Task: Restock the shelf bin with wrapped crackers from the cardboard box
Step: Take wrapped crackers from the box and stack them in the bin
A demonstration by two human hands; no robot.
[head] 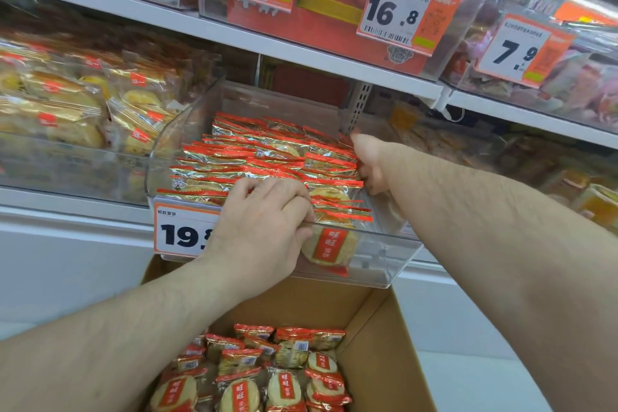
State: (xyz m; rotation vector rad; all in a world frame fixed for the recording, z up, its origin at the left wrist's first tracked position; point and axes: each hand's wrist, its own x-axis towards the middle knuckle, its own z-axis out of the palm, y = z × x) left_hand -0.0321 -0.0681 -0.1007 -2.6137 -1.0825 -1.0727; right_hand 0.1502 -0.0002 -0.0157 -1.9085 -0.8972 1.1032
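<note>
Both hands in the shelf bin (384,264): left hand (264,221) curled over front wrapped crackers (267,157); right hand (371,164) apparently pinching right-side packs; cardboard box (378,338) directly below.

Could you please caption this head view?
Both hands arrange wrapped crackers in the clear bin above the cardboard box.

White shelf (110,211) carries the clear bin (378,264) of crackers (267,157)

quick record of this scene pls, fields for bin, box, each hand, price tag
bin: clear, on shelf, stacked with red-edged cracker packs
box: cardboard, open, below bin, packs still inside
left hand: fingers curled over bin's front rim, on the packs
right hand: reaching into bin's right side, touching packs
price tag: on bin front, partly hidden by left hand
</note>
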